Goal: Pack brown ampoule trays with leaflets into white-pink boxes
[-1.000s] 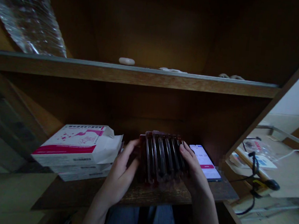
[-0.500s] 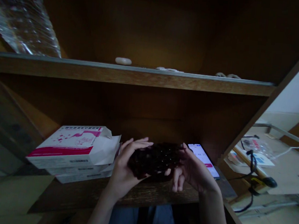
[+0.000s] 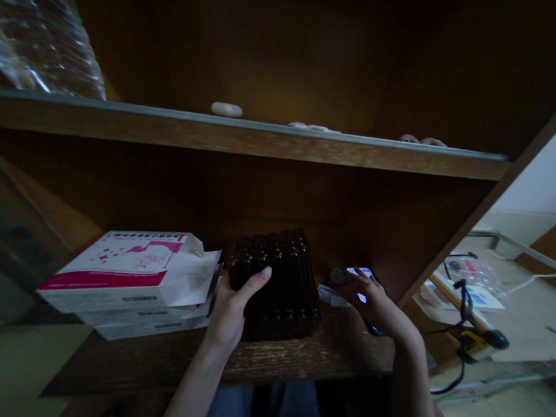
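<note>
A block of dark brown glass vials [image 3: 288, 278], packed side by side, stands on the lower wooden shelf. My left hand [image 3: 234, 306] is closed around its left side, thumb across the front; the other fingers are hidden behind. To the right, my right hand [image 3: 370, 299] reaches over a lit phone [image 3: 363, 274] with its fingers stretched out. A small clear plastic piece [image 3: 332, 296] lies by its fingertips; whether they touch it is hard to see. Left of the vials, white and pink cartons [image 3: 125, 262] lie stacked, the top one with its end flap open.
An upper shelf edge [image 3: 245, 138] crosses above my hands. It bears a clear wrapped pack [image 3: 34, 28], a white oval object [image 3: 227, 109] and small pale items. At right, a side table [image 3: 533, 318] holds cables and a plastic bag, beside a pole with a black end [image 3: 496, 339].
Both hands held the vials before; now only the left does, and the block is tipped more upright. My right hand has let go and moved right, over the phone. Clear plastic pieces now show there.
</note>
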Tool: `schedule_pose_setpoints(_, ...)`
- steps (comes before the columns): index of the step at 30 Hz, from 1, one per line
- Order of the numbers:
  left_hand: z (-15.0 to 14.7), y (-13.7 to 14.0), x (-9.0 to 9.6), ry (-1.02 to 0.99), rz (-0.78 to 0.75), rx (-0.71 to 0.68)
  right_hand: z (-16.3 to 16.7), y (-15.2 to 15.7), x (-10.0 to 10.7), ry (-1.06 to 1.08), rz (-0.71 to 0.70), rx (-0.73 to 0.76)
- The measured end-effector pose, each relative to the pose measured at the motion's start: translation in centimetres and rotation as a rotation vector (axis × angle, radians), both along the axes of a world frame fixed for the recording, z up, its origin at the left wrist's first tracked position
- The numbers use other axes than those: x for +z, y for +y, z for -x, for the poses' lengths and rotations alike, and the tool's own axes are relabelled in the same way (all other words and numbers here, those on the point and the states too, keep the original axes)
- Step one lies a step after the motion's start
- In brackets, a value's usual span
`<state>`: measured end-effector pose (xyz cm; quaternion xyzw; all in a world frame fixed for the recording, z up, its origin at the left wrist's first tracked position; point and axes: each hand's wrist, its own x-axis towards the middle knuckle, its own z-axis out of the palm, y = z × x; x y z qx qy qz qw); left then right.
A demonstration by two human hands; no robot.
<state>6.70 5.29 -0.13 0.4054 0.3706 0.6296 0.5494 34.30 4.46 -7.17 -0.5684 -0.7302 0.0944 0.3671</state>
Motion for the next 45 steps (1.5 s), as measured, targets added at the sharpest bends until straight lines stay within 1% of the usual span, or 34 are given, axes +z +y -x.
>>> schedule_pose_setpoints(3,0.0,-0.2,0.2,-0.037,0.04,-0.048,0.2,0.3,-0.2,-0.03,0.049,-0.016)
schedule_pose_setpoints(5,0.0,-0.3,0.2,-0.053,0.056,-0.052,0.2,0.5,-0.2,-0.017,0.068,-0.033)
schedule_pose_setpoints(9,0.0,-0.3,0.0,-0.082,0.078,-0.022,-0.3,0.8,-0.5,0.026,0.066,-0.066)
schedule_pose_setpoints(13,-0.1,-0.2,0.1,-0.09,0.076,-0.027,-0.5,0.5,-0.3,0.113,0.043,-0.04)
schedule_pose_setpoints(16,-0.1,-0.4,0.5,-0.092,0.09,-0.016,-0.1,-0.3,1.2,0.223,-0.005,-0.05)
schedule_pose_setpoints(19,0.0,-0.7,0.9,-0.062,0.115,-0.003,1.1,-1.6,3.5,0.367,-0.058,-0.071)
schedule_pose_setpoints(22,0.0,-1.3,1.2,0.013,0.132,0.006,3.2,-3.3,6.0,0.513,-0.149,-0.001)
schedule_pose_setpoints(24,-0.1,-1.8,1.3,0.088,0.124,-0.002,4.9,-4.2,7.3,0.541,-0.211,0.087)
schedule_pose_setpoints(26,-0.1,-2.3,1.3,0.151,0.113,-0.02,6.6,-4.7,8.0,0.536,-0.236,0.165)
schedule_pose_setpoints(28,-0.2,-2.8,1.2,0.179,0.114,-0.044,8.0,-4.7,8.3,0.491,-0.259,0.185)
schedule_pose_setpoints(30,-0.1,-3.1,1.1,0.186,0.132,-0.084,9.0,-4.4,8.2,0.451,-0.293,0.162)
schedule_pose_setpoints(32,0.1,-3.3,0.9,0.203,0.144,-0.105,9.8,-4.1,7.9,0.44,-0.342,0.104)
schedule_pose_setpoints(34,0.4,-3.4,0.7,0.227,0.128,-0.084,10.4,-3.8,7.5,0.461,-0.392,0.001)
schedule_pose_setpoints(36,0.5,-3.4,0.5,0.232,0.087,-0.032,11.0,-3.7,7.1,0.503,-0.416,-0.129)
schedule_pose_setpoints(38,0.5,-3.4,0.5,0.219,0.066,0.002,11.8,-3.8,6.8,0.583,-0.356,-0.198)
schedule_pose_setpoints(39,0.5,-3.5,0.5,0.213,0.064,0.009,12.1,-3.9,6.7,0.637,-0.295,-0.192)
schedule_pose_setpoints(42,0.6,-3.6,0.6,0.216,0.053,0.001,13.2,-4.5,7.0,0.812,-0.105,-0.07)
schedule_pose_setpoints(45,0.8,-3.6,0.9,0.234,0.038,-0.003,13.9,-4.9,7.5,0.945,-0.011,0.029)
